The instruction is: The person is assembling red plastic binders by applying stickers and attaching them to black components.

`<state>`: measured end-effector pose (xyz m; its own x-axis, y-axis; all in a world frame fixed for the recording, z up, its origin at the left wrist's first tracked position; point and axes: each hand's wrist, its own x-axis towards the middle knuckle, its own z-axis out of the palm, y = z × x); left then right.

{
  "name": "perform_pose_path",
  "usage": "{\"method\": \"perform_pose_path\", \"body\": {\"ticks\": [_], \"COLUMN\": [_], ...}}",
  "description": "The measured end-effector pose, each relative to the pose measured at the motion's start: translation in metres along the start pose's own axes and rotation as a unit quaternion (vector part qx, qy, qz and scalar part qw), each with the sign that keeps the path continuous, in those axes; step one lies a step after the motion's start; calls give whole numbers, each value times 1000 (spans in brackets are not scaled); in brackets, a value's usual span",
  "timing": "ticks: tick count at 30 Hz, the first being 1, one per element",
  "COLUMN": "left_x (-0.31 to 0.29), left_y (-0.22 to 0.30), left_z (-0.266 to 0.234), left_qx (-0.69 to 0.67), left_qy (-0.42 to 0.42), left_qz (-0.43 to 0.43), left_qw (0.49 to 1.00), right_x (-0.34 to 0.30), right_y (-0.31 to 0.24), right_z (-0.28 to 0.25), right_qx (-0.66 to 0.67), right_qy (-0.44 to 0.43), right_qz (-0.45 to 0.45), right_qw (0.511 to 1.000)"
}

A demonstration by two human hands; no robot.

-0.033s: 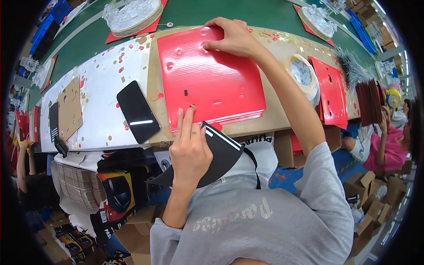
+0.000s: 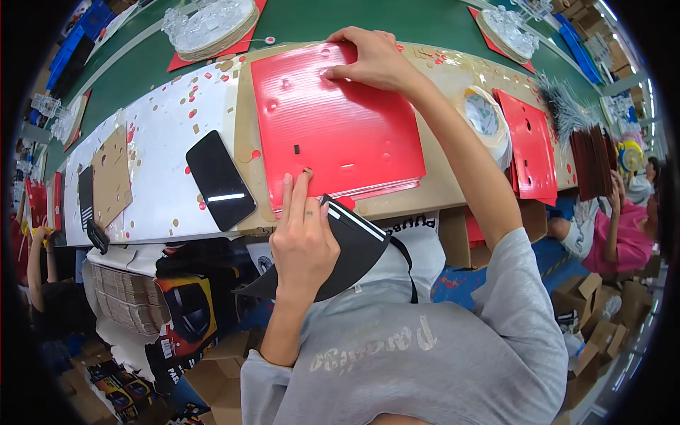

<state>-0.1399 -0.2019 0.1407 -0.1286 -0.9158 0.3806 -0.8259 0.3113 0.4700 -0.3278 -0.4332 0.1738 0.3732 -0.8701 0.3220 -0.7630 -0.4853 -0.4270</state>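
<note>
A stack of glossy red corrugated sheets [image 2: 354, 134] with small slots and round dents lies in front of me. At the far edge my right hand [image 2: 372, 60] grips the stack, thumb on top and fingers over the edge. My left hand [image 2: 304, 241] rests at the near edge. Two of its fingers stretch flat onto the top sheet, one beside a small slot; the others bend lower down. Below the stack, a black curved panel with white stripes and a strap [image 2: 354, 248] is partly covered by my left hand; I cannot tell whether they touch.
Left of the stack lies a black phone [image 2: 221, 180], with brown cardboard [image 2: 112, 173] farther left. At the right are a tape roll [image 2: 485, 120], more red sheets [image 2: 528, 145] and a bundle of grey wires [image 2: 567, 106]. Beyond runs a green conveyor [image 2: 354, 21]. Co-workers are at both sides.
</note>
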Motion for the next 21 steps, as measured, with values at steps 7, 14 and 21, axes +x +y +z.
{"method": "perform_pose_path", "body": {"ticks": [7, 14, 21], "left_x": [-2, -7, -5], "left_y": [4, -4, -1], "left_z": [5, 8, 4], "left_qx": [-35, -9, -42], "left_qy": [24, 24, 40], "left_qz": [0, 26, 26], "left_qw": [999, 999, 998], "right_x": [-4, -1, -13], "right_y": [-3, -15, -32], "right_z": [-13, -15, -33], "right_qx": [8, 26, -71], "right_qy": [31, 88, 236], "right_qz": [-12, 50, -98], "right_qw": [999, 994, 964]}}
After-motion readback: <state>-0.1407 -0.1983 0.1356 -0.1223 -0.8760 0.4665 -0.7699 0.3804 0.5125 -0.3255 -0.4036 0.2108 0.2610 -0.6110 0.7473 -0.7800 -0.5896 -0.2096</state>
